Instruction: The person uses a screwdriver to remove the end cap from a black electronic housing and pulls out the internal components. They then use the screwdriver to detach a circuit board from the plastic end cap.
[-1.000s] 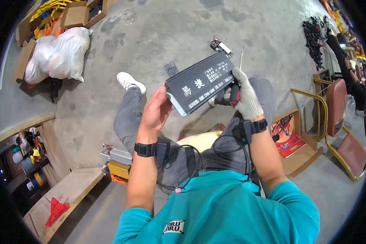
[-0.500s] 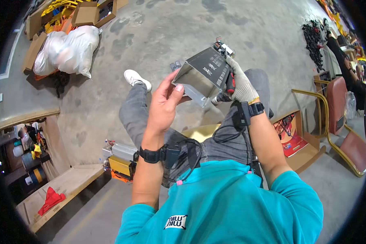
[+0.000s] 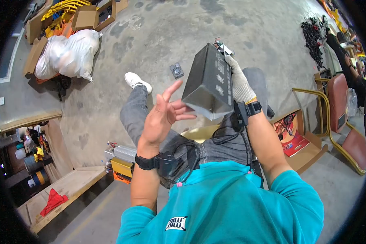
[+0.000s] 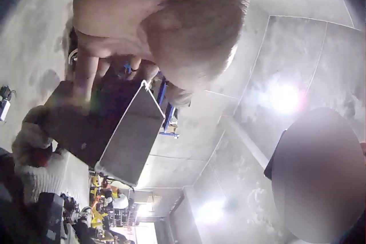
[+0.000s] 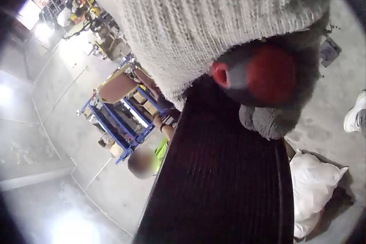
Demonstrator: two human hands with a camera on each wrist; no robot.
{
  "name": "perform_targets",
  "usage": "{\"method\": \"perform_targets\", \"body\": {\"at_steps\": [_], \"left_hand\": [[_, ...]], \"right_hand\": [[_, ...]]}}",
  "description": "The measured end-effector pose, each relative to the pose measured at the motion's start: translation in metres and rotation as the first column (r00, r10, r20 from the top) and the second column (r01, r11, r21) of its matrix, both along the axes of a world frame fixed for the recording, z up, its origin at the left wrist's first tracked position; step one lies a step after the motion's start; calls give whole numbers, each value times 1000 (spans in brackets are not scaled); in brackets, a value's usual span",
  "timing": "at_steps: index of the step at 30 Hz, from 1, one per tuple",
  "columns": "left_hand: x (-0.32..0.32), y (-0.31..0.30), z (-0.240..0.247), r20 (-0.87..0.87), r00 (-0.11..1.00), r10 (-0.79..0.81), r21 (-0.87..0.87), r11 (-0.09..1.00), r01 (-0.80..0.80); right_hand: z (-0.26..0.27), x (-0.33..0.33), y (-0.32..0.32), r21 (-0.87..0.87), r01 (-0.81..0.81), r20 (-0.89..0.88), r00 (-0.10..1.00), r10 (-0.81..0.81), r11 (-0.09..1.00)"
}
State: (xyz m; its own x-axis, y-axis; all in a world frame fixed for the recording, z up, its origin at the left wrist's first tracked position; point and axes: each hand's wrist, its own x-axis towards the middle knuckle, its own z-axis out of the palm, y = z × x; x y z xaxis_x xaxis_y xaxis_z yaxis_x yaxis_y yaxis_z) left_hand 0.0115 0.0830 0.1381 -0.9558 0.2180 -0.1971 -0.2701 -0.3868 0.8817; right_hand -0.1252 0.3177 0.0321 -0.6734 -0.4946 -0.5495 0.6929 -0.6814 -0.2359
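The gloved right hand (image 3: 240, 83) grips the right side of a black metal casing (image 3: 211, 79) with white lettering, held tilted above the legs. In the right wrist view, that hand (image 5: 211, 21) also holds a red-and-black handle (image 5: 269, 75) against the casing (image 5: 223, 181). Just left of the casing's lower end, the bare left hand (image 3: 160, 120) has its fingers spread; whether they touch it I cannot tell. The left wrist view shows the left hand (image 4: 166, 26) beside the casing (image 4: 126, 135). Beyond the casing lies a circuit board (image 3: 227, 50), partly hidden.
A small black fan-like part (image 3: 176, 70) is on the floor. White bags (image 3: 71, 55) and cardboard boxes are at upper left, a wooden bench (image 3: 69, 189) at lower left. An open carton (image 3: 307, 152) and a chair (image 3: 339, 99) stand at right.
The casing has turned more upright, its lower end now toward the body. The left hand has let go of its left edge and spread its fingers; the right hand keeps its grip.
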Motion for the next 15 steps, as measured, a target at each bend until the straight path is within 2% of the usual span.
{"method": "perform_targets", "body": {"at_steps": [1,2,3,4,6,7,8,10,11,13,15], "left_hand": [[2,-5,-6,103,992,-79,90,993,70],[3,-8,-10,102,991,-81,88,993,72],[5,-10,-15,176,978,-111,55,993,102],[7,-13,-20,250,958,-137,23,991,135],[11,-26,-35,290,939,-183,20,982,185],[14,-31,-40,328,917,-226,21,973,232],[15,-31,-39,328,917,-227,18,972,234],[17,-28,-37,396,897,-196,-43,972,232],[18,-24,-37,395,898,-197,-44,972,232],[18,-16,-35,424,895,-140,-184,954,236],[16,-13,-39,442,883,-160,-194,944,268]], "right_hand": [[0,0,1,-1,3,0,1000,-3,1000],[0,0,0,99,-4,-22,1000,6,995],[1,0,-1,197,-7,-42,999,16,980],[1,1,-2,195,-4,-41,999,12,981],[8,4,-4,240,-75,-48,995,89,968],[14,6,-5,209,-97,-24,994,104,973],[19,7,-5,207,-94,-24,995,102,974],[29,9,-4,188,-217,-133,961,244,958],[45,11,-3,159,-239,-175,948,266,958],[32,9,-5,197,-204,-191,951,242,959],[22,8,-4,235,-165,-209,954,216,958]]}}
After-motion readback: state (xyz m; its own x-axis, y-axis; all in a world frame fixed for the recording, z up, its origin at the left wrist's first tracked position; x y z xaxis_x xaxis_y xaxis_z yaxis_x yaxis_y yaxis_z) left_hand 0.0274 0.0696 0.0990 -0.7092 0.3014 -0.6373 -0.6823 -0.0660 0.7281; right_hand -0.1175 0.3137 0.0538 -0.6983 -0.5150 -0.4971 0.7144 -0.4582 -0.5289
